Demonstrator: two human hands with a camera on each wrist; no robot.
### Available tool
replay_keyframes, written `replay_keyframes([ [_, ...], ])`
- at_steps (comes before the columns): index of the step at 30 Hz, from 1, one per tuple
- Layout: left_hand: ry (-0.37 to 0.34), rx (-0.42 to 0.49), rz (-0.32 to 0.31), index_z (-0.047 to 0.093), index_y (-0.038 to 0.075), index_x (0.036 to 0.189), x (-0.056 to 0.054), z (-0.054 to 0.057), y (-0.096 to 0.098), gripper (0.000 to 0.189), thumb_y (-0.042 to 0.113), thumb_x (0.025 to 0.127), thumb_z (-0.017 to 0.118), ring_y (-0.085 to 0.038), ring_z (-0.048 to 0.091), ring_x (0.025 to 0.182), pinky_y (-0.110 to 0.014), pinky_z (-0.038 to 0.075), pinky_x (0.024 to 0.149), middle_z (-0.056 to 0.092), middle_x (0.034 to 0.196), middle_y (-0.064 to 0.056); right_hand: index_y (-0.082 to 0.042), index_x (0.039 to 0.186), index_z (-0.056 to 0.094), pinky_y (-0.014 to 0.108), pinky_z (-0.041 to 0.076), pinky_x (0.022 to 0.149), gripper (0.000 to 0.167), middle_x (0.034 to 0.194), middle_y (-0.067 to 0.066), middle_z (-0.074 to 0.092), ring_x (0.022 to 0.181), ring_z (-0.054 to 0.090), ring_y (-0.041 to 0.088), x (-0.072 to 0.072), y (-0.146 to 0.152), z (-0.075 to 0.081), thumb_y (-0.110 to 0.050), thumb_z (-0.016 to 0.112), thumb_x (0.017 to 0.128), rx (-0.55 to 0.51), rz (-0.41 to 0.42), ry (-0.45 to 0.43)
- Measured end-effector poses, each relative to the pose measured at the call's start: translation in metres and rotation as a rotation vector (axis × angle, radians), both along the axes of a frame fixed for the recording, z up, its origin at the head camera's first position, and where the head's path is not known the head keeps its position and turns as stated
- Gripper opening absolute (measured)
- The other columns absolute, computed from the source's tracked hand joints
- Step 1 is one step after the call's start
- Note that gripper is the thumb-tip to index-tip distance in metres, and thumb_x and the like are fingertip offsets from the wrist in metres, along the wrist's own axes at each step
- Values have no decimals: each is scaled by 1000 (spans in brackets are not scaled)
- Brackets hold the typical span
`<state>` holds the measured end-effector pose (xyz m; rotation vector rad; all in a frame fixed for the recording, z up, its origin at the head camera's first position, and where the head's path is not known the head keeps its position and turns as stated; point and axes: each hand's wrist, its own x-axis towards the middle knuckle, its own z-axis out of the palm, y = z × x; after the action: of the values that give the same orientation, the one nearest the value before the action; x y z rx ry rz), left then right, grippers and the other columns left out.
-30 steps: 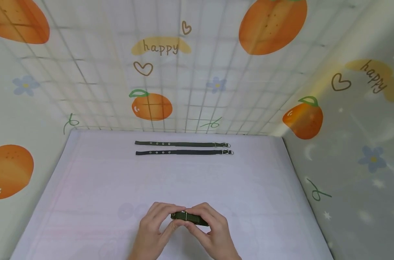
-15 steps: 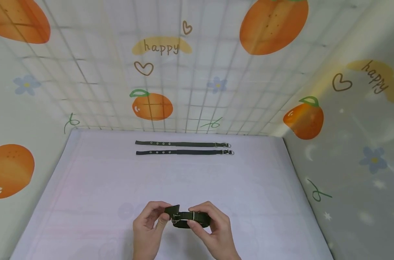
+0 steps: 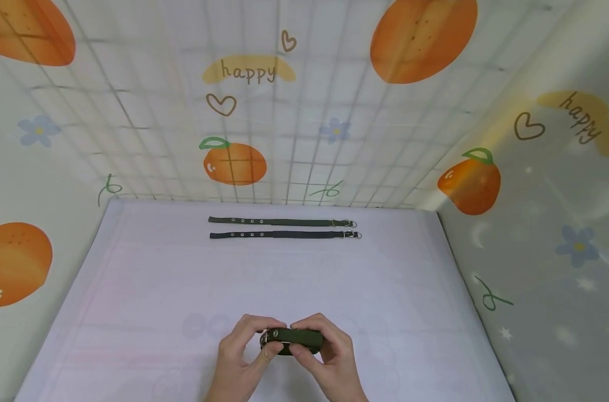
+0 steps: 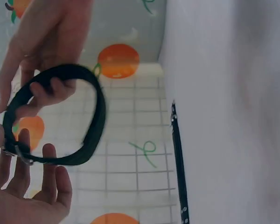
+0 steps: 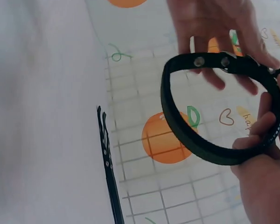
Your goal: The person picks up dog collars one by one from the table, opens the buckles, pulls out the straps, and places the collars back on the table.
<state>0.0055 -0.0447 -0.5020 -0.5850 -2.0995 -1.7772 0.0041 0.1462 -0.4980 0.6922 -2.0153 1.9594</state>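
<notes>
A dark green webbing strap [image 3: 294, 336], buckled into a loop, is held above the near edge of the white table [image 3: 133, 290]. My left hand [image 3: 240, 352] pinches its metal buckle end. My right hand [image 3: 331, 350] grips the loop's right side with fingers over the top and thumb below. In the left wrist view the looped strap [image 4: 91, 135] hangs between the left hand [image 4: 35, 196] below and the right hand [image 4: 49, 42] above. The right wrist view shows the looped strap [image 5: 191, 135] with its eyelets, the right hand [image 5: 266, 182] holding its lower edge and the left hand [image 5: 214, 28] behind it.
Two more dark green straps lie flat and parallel at the table's back, one strap [image 3: 281, 223] behind the other strap [image 3: 284, 235], rings at their right ends. Walls printed with oranges enclose the table on three sides.
Half a second ago the strap's free end stuck up at the left, pinched by my left hand. Now that end lies flat along the loop and my left hand has closed back over the buckle.
</notes>
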Motion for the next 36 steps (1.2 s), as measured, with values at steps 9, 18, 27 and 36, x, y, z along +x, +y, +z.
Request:
replay_keyframes([
  [9, -109, 41, -78, 69, 15, 128, 1, -3, 4, 40, -3, 94, 77, -3, 73, 86, -23, 61, 74, 80, 108, -4, -8, 121, 68, 29, 51, 93, 34, 117, 1, 65, 107, 59, 13, 7, -4, 5, 12, 68, 94, 50, -150, -150],
  [18, 291, -289, 24, 71, 11, 127, -10, -3, 2, 30, 30, 105, 69, -7, 68, 91, -11, 51, 81, 76, 110, 3, -18, 89, 64, 27, 46, 68, 28, 79, -3, 55, 80, 50, 10, 0, -15, -1, 8, 75, 89, 198, -268, 61],
  [27, 297, -281, -27, 71, 12, 128, -9, -1, 2, 28, 29, 107, 66, -8, 67, 92, -8, 52, 78, 76, 110, 1, -19, 81, 59, 23, 42, 57, 34, 70, -3, 47, 66, 44, 5, -1, -18, 0, 9, 73, 93, 193, -251, 26],
  [36, 141, -196, -51, 69, 16, 128, -3, 2, 6, 37, 8, 95, 82, -1, 64, 84, -6, 53, 71, 73, 108, 2, -7, 85, 65, 32, 47, 63, 30, 74, 6, 53, 70, 48, 11, 4, -16, 1, 16, 56, 101, 5, -168, -137],
])
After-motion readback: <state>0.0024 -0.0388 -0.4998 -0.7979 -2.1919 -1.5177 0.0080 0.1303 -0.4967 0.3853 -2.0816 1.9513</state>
